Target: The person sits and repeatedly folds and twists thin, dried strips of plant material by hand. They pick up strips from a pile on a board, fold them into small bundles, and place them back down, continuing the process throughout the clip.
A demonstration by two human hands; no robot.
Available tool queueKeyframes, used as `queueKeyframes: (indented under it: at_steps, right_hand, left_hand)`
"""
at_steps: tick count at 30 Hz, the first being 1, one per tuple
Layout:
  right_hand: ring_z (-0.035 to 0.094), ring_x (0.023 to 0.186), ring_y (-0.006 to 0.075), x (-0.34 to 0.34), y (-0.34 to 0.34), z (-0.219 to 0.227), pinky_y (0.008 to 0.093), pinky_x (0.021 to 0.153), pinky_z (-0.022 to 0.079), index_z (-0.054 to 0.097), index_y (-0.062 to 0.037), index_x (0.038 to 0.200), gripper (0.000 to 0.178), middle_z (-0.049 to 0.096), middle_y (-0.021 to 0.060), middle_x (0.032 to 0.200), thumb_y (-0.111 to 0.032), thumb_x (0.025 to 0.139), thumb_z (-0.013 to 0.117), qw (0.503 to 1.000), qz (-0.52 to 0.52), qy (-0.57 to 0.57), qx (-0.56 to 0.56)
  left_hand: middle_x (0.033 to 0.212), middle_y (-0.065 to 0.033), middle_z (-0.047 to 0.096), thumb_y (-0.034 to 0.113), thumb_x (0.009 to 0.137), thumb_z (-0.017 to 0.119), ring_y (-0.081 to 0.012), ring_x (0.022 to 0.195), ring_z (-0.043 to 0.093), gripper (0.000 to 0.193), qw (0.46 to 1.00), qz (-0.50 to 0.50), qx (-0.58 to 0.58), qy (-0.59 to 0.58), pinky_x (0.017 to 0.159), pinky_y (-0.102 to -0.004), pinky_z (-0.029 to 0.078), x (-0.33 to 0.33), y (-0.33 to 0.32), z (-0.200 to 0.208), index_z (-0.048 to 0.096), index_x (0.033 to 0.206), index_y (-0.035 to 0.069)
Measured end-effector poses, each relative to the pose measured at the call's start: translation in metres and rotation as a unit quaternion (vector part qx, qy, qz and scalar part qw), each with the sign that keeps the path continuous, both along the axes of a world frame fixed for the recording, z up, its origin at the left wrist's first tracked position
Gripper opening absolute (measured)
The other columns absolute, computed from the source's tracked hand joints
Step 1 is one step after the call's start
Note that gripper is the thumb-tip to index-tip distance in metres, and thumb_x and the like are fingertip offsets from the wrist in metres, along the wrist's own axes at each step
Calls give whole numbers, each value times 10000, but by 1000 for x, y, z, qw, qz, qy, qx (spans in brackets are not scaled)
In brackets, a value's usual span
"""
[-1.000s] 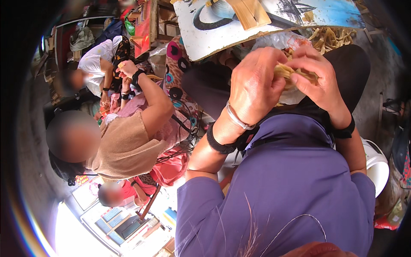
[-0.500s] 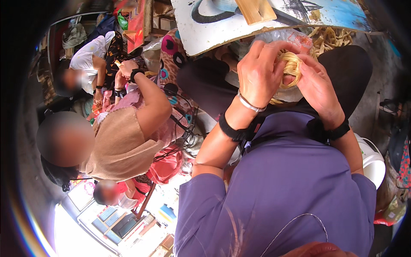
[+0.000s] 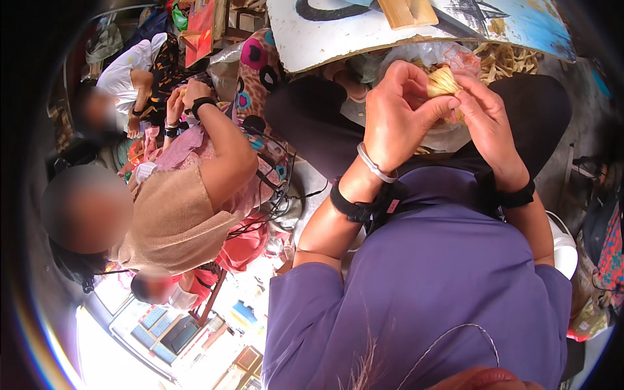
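Both hands hold a small coiled bundle of pale yellow, straw-like strands (image 3: pixel 443 82) above my lap. My left hand (image 3: pixel 398 120) closes on its left side, with the thumb reaching across the lower front. My right hand (image 3: pixel 486 123) grips the right side, its thumb and fingertips close to the left thumb. The strands run side by side over the bundle's top; its underside is partly hidden by my fingers. Just beyond lies a clear plastic bag (image 3: pixel 422 53), and past it a heap of similar dull yellow strips (image 3: pixel 510 60).
A painted board (image 3: pixel 364 40) with a wooden piece (image 3: pixel 408 12) on it spans the top. A person in a brown top (image 3: pixel 175 214) sits at my left, hands raised; other people are farther left. Black cables (image 3: pixel 279 185) hang between us. A white bucket (image 3: pixel 563 250) stands at my right.
The bundle has turned: its open loop faced me before, and now its wrapped strands show. My left thumb has come across its front. The neighbour's hands have shifted slightly.
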State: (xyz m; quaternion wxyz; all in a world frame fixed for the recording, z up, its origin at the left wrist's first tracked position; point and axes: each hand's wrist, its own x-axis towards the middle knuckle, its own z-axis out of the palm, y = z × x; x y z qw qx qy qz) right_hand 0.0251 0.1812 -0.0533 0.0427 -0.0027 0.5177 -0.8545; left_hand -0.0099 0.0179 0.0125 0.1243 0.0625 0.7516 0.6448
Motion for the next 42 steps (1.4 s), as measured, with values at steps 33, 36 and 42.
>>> queueKeyframes:
  at_steps: [33,36,42]
  right_hand:
    - [556,611,145,41,10,33,279,568,430,665,24,976,120,638,76,760,-54,905,609,884,-2,145,445]
    - [487,554,91,49,14,23,245,515,369,660,28,931,196,550,12,656,-146,948,571,940,59,26,335]
    - [274,466,11,42,15,21,193,433,232,586,0,831,345,340,-81,577,-280,1005,488,968,133,-211,-22]
  left_hand:
    - [544,14,573,188,908,673,-51,459,498,286,997,21,46,-56,433,-200,395,15,-18,-29,664,683,12]
    - [804,-66,666,266,937,634,-83,598,577,272,993,-28,43,-107,518,-215,475,4,-32,-28,670,915,-3]
    - [1176,-122,624,235,818,762,-180,1035,612,529,976,-180,95,78,949,-331,483,-4,-44,-32,531,1239,15]
